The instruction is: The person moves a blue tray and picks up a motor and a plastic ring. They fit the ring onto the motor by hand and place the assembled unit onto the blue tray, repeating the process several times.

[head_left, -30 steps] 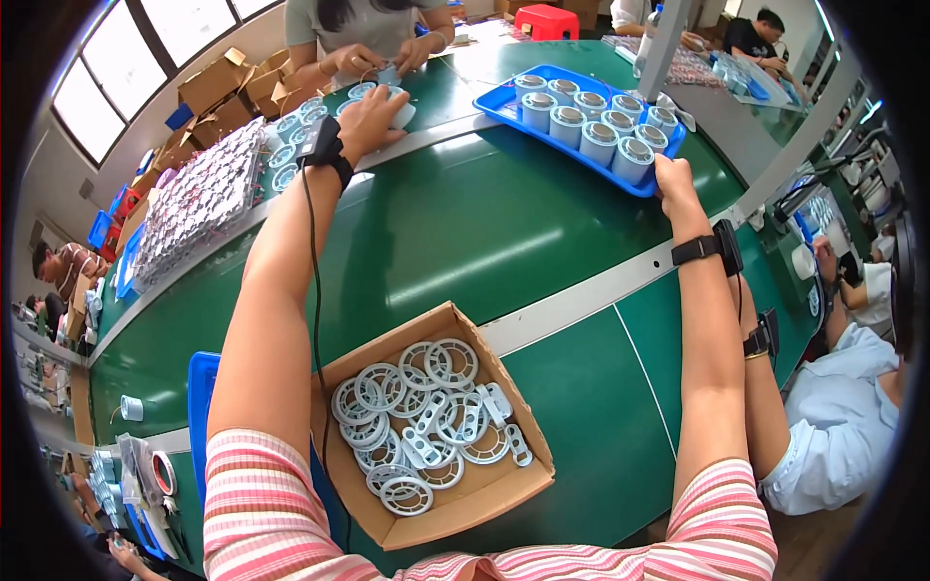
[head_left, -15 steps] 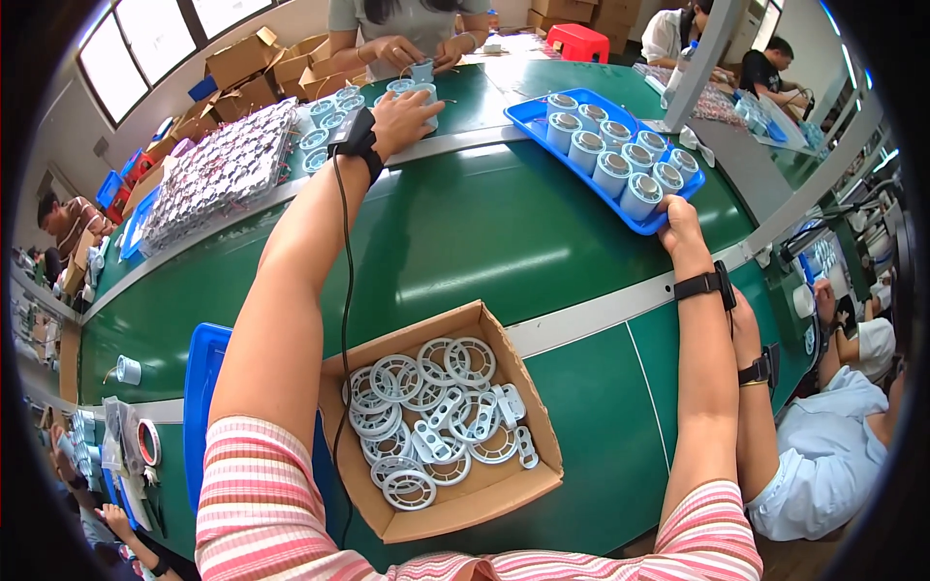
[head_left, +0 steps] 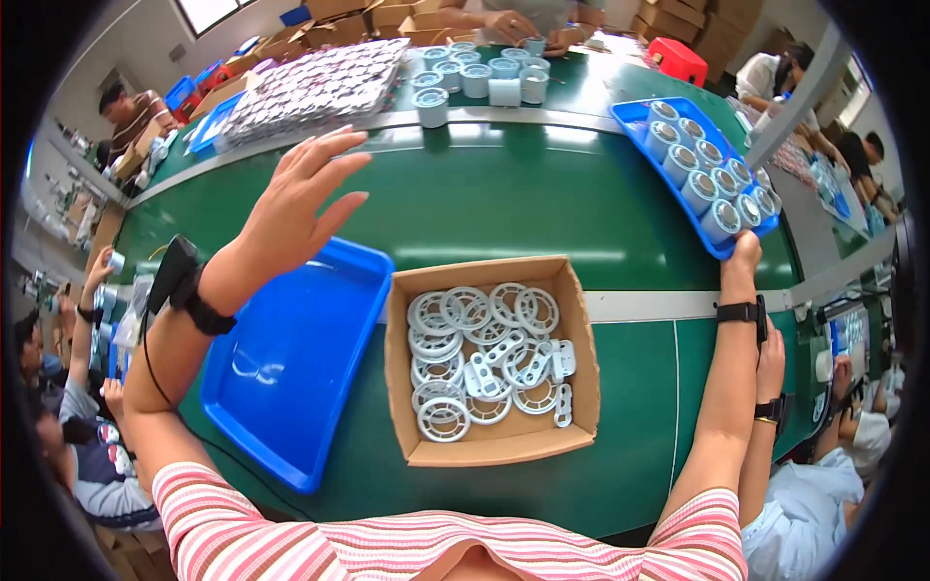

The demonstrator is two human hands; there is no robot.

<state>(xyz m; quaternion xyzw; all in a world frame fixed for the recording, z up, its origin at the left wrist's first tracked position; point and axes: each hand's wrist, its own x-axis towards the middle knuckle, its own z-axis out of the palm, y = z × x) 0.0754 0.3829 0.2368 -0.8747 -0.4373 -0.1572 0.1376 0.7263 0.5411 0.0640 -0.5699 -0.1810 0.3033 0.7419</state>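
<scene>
Blue tray of white cylindrical parts (head_left: 712, 169) at tabletop's (head_left: 504, 208) right edge, filled, near corner gripped by right hand (head_left: 744, 254). Left hand (head_left: 295, 203) spread, released, above empty blue tray (head_left: 291, 358). Cardboard box of white rings (head_left: 489, 363) between, untouched.

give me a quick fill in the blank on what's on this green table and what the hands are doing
1. The right hand grips the near edge of a blue tray filled with white ____.
2. The left hand hovers open, holding ____.
3. The cardboard box holds white plastic ____.
4. The empty tray left of the box is ____ in colour.

Missing words: cups; nothing; rings; blue
</scene>
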